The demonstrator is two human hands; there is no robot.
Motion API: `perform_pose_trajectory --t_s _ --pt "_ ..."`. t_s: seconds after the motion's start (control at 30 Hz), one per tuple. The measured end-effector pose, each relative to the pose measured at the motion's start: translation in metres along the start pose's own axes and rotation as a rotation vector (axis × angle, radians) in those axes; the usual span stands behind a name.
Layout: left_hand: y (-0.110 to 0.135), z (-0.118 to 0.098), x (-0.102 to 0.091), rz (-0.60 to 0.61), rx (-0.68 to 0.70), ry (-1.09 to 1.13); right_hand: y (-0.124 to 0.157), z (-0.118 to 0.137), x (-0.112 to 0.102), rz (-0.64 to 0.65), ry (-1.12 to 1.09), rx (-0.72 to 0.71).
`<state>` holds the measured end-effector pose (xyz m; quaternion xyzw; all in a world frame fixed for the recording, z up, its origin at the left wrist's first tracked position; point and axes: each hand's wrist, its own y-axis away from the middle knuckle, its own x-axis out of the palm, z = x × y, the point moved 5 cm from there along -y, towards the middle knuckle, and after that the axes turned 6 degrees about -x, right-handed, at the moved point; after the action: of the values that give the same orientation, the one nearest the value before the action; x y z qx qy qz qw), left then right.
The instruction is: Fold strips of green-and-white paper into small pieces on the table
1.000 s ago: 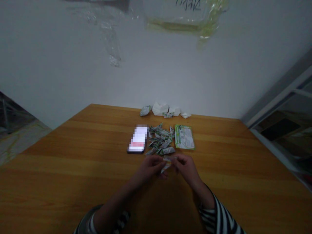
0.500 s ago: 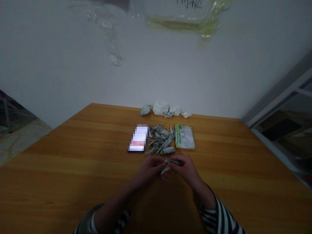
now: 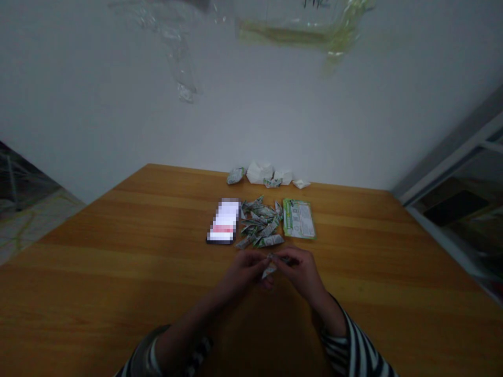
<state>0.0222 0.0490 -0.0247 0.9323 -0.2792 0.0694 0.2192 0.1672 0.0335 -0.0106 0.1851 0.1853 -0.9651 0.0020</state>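
Observation:
A small folded piece of printed wrapper, pale with dark print, is pinched between both hands just in front of the pile. My left hand grips it from the left with thumb and fingers closed. From the right, my right hand pinches its upper part, and the fingers hide some of it. Beyond the hands lies a pile of folded wrapper pieces, green and white with print. A flat green-and-white printed packet lies to the right of the pile.
A phone with a lit, blurred screen lies left of the pile. Along the wooden table's back edge sit a crumpled wrapper and crumpled white tissues. Behind them rises a wall with tape and plastic on it.
The fingers of my right hand have shifted slightly on the folded wrapper, covering more of its upper part. The pile, phone and packet have stayed in place; the view has tilted a little.

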Motion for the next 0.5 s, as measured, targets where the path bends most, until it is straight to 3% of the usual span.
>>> perform_pose_trajectory --t_s 0.2,0.5 --pt "0.001 0.001 0.0 -0.006 -0.045 0.063 0.0 0.004 0.0 0.037 0.029 -0.06" --pt "0.003 -0.003 -0.004 -0.02 -0.083 0.104 0.001 0.024 0.002 0.354 0.265 -0.363"
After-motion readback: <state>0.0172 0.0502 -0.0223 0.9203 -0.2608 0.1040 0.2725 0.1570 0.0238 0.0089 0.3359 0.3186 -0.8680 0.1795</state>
